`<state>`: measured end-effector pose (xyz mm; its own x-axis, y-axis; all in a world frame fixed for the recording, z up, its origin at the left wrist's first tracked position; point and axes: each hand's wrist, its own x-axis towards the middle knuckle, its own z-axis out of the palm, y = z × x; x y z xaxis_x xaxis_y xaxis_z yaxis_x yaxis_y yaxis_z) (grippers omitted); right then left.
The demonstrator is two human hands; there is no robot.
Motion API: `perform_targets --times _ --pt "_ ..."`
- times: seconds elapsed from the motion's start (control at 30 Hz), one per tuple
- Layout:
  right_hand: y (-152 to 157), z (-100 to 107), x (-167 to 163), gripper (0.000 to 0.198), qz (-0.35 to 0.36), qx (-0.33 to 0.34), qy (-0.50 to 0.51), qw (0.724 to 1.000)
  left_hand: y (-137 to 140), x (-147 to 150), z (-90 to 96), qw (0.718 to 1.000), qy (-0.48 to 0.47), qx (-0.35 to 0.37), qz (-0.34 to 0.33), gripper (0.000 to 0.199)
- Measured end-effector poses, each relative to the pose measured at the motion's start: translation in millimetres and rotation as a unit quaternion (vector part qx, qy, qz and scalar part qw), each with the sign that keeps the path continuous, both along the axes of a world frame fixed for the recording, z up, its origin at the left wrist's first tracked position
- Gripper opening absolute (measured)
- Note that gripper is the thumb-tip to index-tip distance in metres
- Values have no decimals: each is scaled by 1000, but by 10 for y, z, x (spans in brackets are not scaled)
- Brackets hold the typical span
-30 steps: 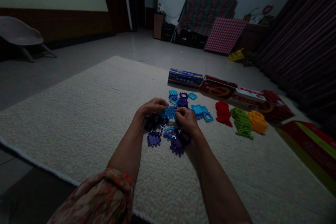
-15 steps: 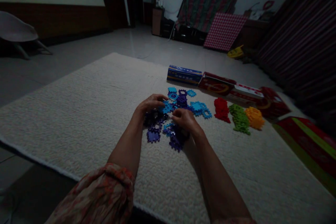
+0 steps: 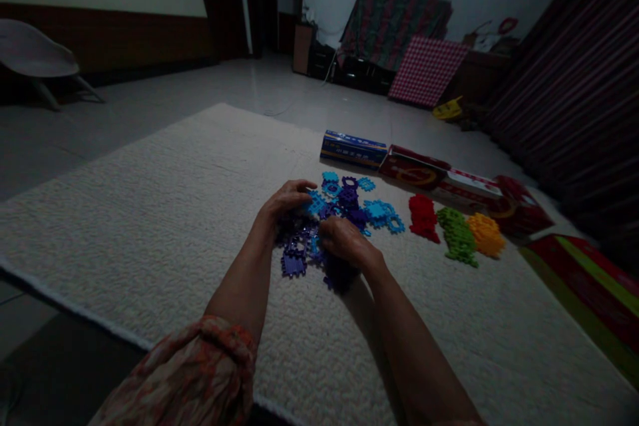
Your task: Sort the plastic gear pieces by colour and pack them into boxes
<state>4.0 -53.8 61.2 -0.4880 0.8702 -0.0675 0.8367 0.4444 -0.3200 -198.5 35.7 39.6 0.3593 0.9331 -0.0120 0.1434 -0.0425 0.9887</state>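
Observation:
A heap of dark purple toothed plastic building pieces (image 3: 294, 265) lies on the pale mat, mixed with light blue ones. My left hand (image 3: 289, 198) is at the heap's left side, its fingers bent around the edge of a light blue toothed piece (image 3: 315, 202); its thumb is hidden. Fingers closed and pointing down, my right hand (image 3: 344, 239) reaches into the middle of the heap. What its fingertips hold, if anything, is hidden. Just beyond it lie more purple pieces (image 3: 349, 198) and a cluster of light blue pieces (image 3: 379, 211).
Red pieces (image 3: 423, 216), green pieces (image 3: 456, 234) and orange pieces (image 3: 486, 234) lie in separate piles to the right. Behind them stand a blue box (image 3: 353, 150) and a dark red box (image 3: 414, 168). A red and yellow-green box (image 3: 594, 279) lies at the mat's right edge.
My right hand has moved down and slightly left into the heap, and its fingers have closed further. My left hand stays nearly in place. The view has tilted up slightly.

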Motion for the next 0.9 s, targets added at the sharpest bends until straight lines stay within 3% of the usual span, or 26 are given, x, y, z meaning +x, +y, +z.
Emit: perform_targets --times 0.1,0.23,0.37,0.57,0.8,0.9 --pt "70 -71 25 16 -42 74 111 990 -2 -2 13 999 -7 12 35 46" --pt "166 -198 1 6 -159 124 278 939 -5 27 12 999 -16 14 35 45" --pt "206 -331 -26 19 -236 74 390 887 -13 60 19 999 -28 7 13 45" --pt "270 -451 2 31 -277 14 474 836 -5 136 5 998 -48 -11 -33 50" --pt "280 -373 25 39 -302 -46 576 758 -57 408 30 992 -112 -58 -31 49" --pt "280 -357 42 42 -319 -34 587 743 -86 569 31 993 -102 -58 -7 47"
